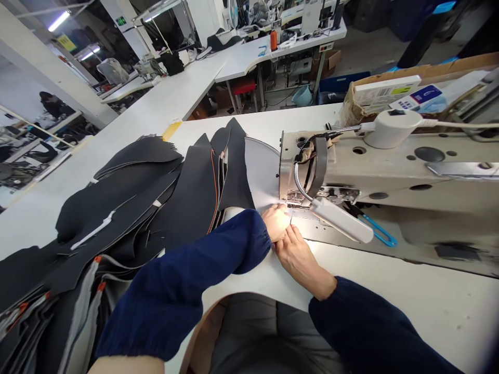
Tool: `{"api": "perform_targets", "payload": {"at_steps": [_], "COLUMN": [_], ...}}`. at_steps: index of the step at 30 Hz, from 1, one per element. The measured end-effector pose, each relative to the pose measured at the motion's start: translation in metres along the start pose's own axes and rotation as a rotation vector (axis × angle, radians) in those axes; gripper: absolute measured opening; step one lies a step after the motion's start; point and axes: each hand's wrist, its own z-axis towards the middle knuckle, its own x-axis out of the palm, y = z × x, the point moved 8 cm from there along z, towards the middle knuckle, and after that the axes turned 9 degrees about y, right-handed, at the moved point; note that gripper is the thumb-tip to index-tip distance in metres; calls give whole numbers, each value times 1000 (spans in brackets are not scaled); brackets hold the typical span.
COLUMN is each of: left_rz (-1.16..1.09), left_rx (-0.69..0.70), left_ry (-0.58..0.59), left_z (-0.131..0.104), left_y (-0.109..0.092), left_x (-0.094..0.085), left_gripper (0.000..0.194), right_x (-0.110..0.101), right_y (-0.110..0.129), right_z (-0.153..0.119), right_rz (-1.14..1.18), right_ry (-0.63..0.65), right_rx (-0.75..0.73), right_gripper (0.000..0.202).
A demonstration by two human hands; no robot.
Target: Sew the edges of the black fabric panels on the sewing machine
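Note:
My left hand (276,222) rests on the bed right by the needle area of a beige sewing machine (374,171), its fingers bent and close together. Just in front of it, my right hand (297,254) has thumb and fingers pinched together, almost touching the left. A thin dark edge shows between the two hands, but what they hold is mostly hidden and too small to name. A white lamp (343,221) on a bendable metal neck lights this spot. Blue-handled snips (379,231) lie under the machine arm.
Dark fabric pieces (152,192) with grey backing lie piled across the left of the white table (335,262). A cardboard box (358,98) with papers stands behind the machine. Further back are another worktable (249,57), an orange thread cone (273,40) and a light-blue bucket (302,96).

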Motion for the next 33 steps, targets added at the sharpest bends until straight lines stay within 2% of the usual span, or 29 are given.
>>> {"api": "perform_targets", "payload": {"at_steps": [5,8,11,14,19,25,28,33], "left_rz": [-14,-27,-53,-60,-13,50,60,69], "left_rx": [17,-54,-143,-155,-89,-71,-49,-30], "left_ry": [54,45,47,34,-29,-49,-73,-104], "left_z": [-8,-16,-27,-33,-29,-26,-24,-21], "left_y": [0,6,14,15,6,-2,-4,-4], "left_x": [3,7,15,23,29,28,29,32], "left_gripper": [21,32,51,60,52,40,37,30], "right_x": [6,2,0,2,0,-29,-30,-12], "right_y": [-14,-23,-28,-28,-37,-62,-59,-44], "right_z": [1,2,1,-4,-18,-26,-18,-5], "right_rz": [55,87,114,117,186,285,224,88], "right_ry": [-16,-16,-18,-54,-111,-233,-186,-32], "right_rx": [11,34,41,39,50,183,190,117], "right_gripper": [30,29,30,30,27,19,14,18]}}
